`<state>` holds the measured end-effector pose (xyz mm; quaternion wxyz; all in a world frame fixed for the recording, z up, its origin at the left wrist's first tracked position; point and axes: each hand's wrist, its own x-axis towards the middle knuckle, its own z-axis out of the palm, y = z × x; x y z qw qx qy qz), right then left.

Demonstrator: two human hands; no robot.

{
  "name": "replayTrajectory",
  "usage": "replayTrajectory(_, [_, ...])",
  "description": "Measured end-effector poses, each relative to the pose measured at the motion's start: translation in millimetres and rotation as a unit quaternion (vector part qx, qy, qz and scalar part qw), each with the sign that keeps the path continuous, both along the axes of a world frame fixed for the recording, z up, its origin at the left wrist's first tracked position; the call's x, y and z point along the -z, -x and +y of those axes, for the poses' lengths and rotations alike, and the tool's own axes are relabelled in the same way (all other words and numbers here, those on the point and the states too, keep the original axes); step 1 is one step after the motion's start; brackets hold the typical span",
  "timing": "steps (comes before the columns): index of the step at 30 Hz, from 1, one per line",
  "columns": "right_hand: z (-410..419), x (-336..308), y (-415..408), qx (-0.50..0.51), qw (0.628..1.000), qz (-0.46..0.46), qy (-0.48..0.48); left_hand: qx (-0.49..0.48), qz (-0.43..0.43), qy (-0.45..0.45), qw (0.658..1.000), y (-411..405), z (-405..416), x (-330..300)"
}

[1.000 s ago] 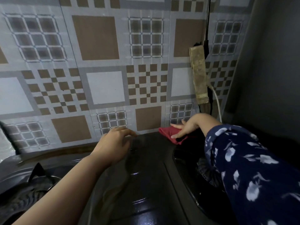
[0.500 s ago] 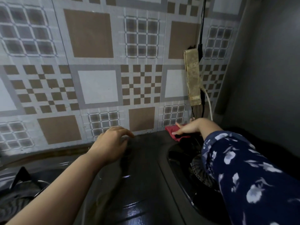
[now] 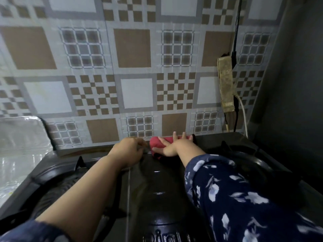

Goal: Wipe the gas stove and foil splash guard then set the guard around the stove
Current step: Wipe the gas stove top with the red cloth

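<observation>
A black two-burner gas stove (image 3: 157,193) fills the lower view, its back edge close to the tiled wall. My right hand (image 3: 176,145) lies flat, fingers spread, pressing a red cloth (image 3: 157,144) onto the stove's back middle edge. Just left of the cloth, my left hand (image 3: 128,151) rests curled on the stove top with nothing visibly in it. The shiny foil splash guard (image 3: 21,142) stands at the left, beside the stove's left end.
A patterned tile wall (image 3: 136,84) rises right behind the stove. A grimy power strip (image 3: 225,86) with cables hangs on the wall at the right. A dark grey side wall (image 3: 297,84) closes the right side. Burner grates sit left and right of my arms.
My right hand has slid the red cloth leftward along the stove's back edge, from the right burner corner to the middle beside my left hand. The view has shifted, showing the foil guard.
</observation>
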<state>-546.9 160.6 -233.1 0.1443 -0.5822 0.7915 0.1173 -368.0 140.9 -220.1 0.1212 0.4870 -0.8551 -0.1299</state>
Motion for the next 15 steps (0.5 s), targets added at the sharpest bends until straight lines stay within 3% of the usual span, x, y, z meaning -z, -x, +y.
replayTrajectory(15, [130, 19, -98, -0.09, 0.995, 0.003, 0.045, -0.011, 0.018, -0.004, 1.0, -72, 83, -13])
